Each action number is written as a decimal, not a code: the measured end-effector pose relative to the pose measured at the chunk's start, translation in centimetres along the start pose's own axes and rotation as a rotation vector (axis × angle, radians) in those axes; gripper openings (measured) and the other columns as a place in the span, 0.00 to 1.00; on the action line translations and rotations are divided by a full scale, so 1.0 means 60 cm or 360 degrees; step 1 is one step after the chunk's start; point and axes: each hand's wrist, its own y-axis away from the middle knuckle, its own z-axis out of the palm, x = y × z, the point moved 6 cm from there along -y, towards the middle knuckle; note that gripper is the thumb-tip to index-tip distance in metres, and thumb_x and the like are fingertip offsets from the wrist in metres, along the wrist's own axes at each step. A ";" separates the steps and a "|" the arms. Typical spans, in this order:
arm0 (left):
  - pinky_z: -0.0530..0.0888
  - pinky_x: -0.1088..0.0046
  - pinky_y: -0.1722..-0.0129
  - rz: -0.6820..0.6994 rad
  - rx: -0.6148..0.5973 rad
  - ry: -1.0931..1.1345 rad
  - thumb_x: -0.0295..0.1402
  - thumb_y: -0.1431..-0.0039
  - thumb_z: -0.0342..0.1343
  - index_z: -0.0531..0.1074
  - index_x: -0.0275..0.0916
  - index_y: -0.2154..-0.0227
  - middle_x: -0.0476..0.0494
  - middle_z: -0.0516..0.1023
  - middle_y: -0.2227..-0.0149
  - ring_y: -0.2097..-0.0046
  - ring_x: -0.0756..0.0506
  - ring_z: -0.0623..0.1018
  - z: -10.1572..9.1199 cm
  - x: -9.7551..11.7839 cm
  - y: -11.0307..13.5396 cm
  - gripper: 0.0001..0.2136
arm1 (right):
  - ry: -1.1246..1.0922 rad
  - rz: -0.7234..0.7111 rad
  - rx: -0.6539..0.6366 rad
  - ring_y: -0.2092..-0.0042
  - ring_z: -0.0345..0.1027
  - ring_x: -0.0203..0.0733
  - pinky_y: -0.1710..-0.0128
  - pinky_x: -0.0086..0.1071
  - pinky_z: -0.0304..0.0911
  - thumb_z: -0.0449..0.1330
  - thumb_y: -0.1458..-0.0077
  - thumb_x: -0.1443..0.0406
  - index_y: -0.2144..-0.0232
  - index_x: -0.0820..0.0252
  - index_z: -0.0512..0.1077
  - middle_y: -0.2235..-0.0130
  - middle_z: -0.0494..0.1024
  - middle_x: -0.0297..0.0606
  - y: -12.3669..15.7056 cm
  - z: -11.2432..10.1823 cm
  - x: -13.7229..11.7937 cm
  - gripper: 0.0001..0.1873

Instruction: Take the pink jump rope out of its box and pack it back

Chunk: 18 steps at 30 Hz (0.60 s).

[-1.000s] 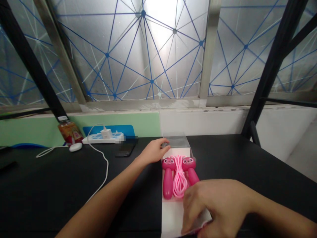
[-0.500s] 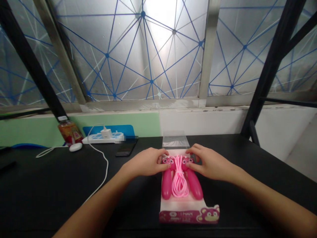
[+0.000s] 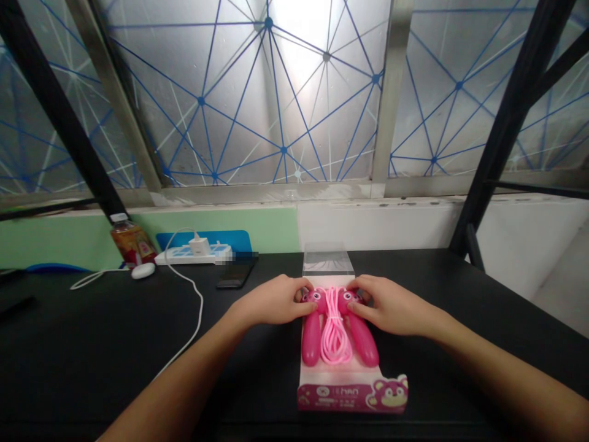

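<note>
A pink jump rope (image 3: 335, 341) with a bundled cord lies in an opened pink card box (image 3: 344, 398) on the black desk. Its two darker pink handles have bear-like faces at their far ends. My left hand (image 3: 281, 301) pinches the head of the left handle (image 3: 311, 341), thumb on top. Around the head of the right handle (image 3: 363, 341) my right hand (image 3: 390, 303) is closed in the same way. A clear plastic sleeve (image 3: 327, 260) shows behind the box's far end. Some of my fingertips are hidden behind the handle heads.
A dark phone (image 3: 236, 272) lies left of the box, near a white power strip (image 3: 193, 253) with a plugged-in charger. Its white cable (image 3: 200, 307) runs across the desk (image 3: 92, 356). A drink bottle (image 3: 133, 242) and a white earbud-like case (image 3: 143, 271) stand farther left.
My fingers have closed slightly more over the handle heads, covering part of the faces. The rope and box stay in place; the view has shifted a little.
</note>
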 end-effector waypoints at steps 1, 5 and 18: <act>0.66 0.74 0.71 0.0001 -0.0008 0.0014 0.46 0.40 0.54 0.75 0.43 0.55 0.47 0.81 0.68 0.70 0.45 0.78 -0.001 0.000 0.001 0.16 | 0.0020 -0.0011 0.0000 0.64 0.69 0.42 0.64 0.34 0.61 0.59 0.42 0.60 0.56 0.60 0.74 0.62 0.77 0.40 0.001 -0.002 -0.002 0.13; 0.66 0.74 0.73 0.0034 -0.0037 0.0058 0.44 0.40 0.55 0.74 0.43 0.55 0.48 0.81 0.70 0.71 0.46 0.78 -0.007 0.001 0.007 0.15 | 0.0048 0.0005 -0.0014 0.63 0.69 0.43 0.64 0.34 0.61 0.61 0.44 0.59 0.56 0.60 0.73 0.62 0.77 0.41 0.001 -0.004 -0.009 0.15; 0.63 0.74 0.75 0.0021 0.0133 -0.0114 0.49 0.42 0.55 0.76 0.42 0.57 0.45 0.81 0.70 0.71 0.44 0.77 -0.013 -0.003 0.006 0.18 | 0.0538 -0.0022 0.0018 0.63 0.71 0.45 0.63 0.37 0.64 0.53 0.37 0.56 0.54 0.60 0.71 0.57 0.73 0.45 0.002 -0.002 -0.048 0.16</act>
